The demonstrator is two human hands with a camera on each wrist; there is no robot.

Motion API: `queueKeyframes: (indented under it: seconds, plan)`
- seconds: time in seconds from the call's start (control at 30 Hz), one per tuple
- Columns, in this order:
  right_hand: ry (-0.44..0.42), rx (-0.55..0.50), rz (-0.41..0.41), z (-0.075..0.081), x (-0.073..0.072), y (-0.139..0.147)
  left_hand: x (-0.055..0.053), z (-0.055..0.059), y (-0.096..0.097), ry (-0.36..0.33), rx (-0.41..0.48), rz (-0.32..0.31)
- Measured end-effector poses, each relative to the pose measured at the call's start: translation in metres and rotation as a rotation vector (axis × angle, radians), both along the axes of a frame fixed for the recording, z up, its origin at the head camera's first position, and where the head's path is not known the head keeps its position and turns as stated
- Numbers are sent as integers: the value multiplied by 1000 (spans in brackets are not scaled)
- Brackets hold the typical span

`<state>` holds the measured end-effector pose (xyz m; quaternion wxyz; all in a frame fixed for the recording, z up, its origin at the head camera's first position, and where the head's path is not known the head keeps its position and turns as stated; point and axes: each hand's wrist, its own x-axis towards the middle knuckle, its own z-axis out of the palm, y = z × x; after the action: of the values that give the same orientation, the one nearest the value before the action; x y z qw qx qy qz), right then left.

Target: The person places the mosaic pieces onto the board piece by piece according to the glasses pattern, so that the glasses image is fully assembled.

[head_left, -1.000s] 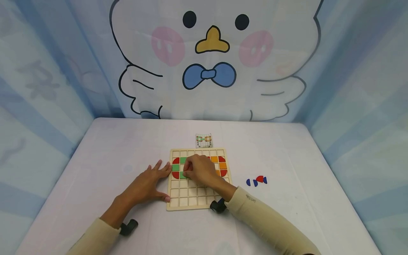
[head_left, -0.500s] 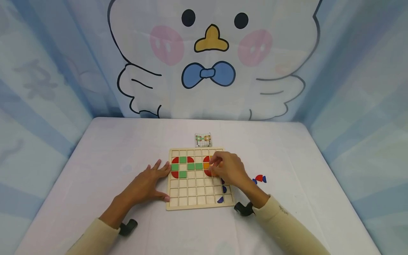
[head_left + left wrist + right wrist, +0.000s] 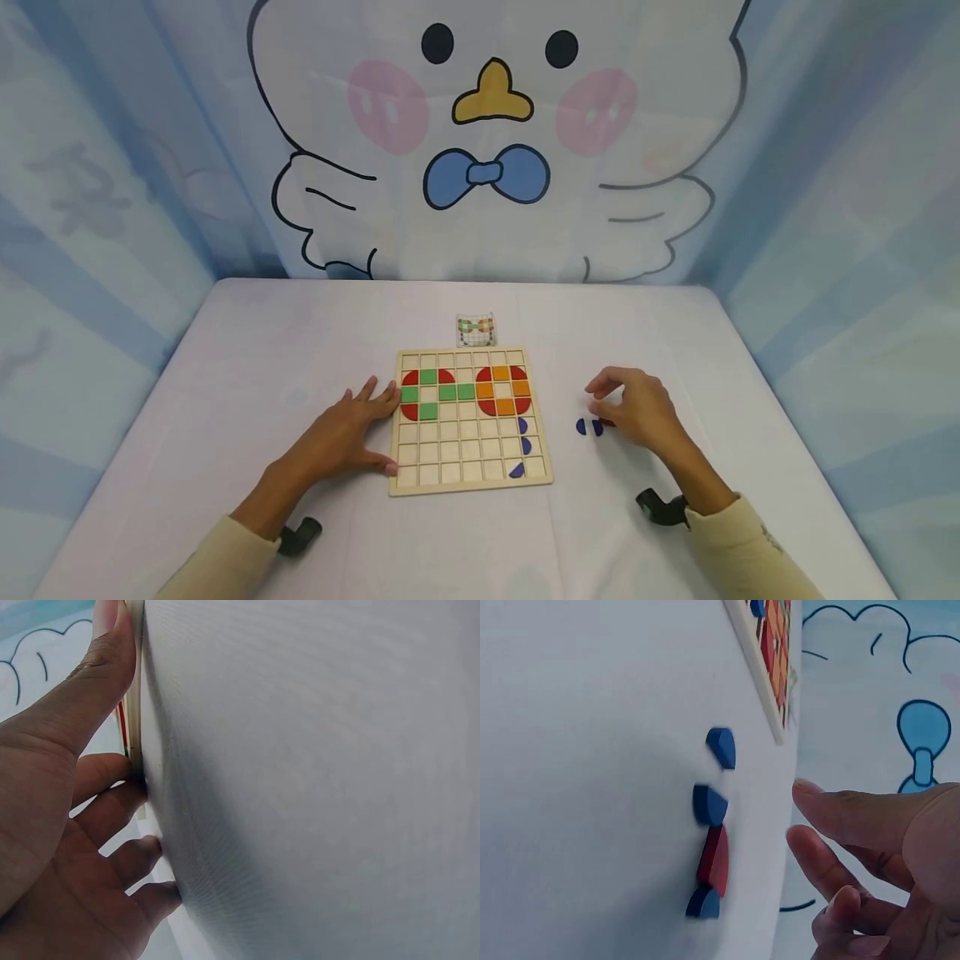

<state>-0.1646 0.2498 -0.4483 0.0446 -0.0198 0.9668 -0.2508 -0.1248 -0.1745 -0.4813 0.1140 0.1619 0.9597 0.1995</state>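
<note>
My left hand [image 3: 341, 437] rests its thumb and spread fingertips along the left edge of the wooden grid board [image 3: 450, 454]. The left wrist view shows that thumb on the board's side. To the right of the board, my right hand [image 3: 637, 408] hovers over loose pieces, thumb and index finger apart with nothing between them. Below it lie a blue half-round piece [image 3: 721, 746], a second blue piece [image 3: 709, 805], a red piece [image 3: 714, 861] and a third blue piece [image 3: 703, 902]. In the head view the hand partly hides this row.
Green squares [image 3: 447, 392], orange squares [image 3: 501, 373] and red rounded pieces [image 3: 410, 412] fill cells in the board's upper rows. Blue pieces [image 3: 526, 446] sit down its right side. A small pattern card [image 3: 476, 330] lies behind the board; a printed curtain [image 3: 487, 233] hangs beyond the table.
My right hand has moved from over the board's left part, across it, to the loose pieces at right, uncovering the coloured cells. My left hand has stayed at the board's edge.
</note>
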Motion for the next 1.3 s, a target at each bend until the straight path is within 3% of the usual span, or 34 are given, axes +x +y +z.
queueKeyframes:
  seconds: [0.33,0.73,1.07,1.3]
  plan:
    - [-15,52,38,-16,3,27,0,-3,-1,-4,13,10]
    - [7,67,85,-12,1,22,-1,-5,0,4,13,7]
    - [-39,-87,150,-5,0,-30,-1,-4,-1,9,7,2]
    - [-18,-163,221,-1,0,-77,0,-2,0,0,7,2]
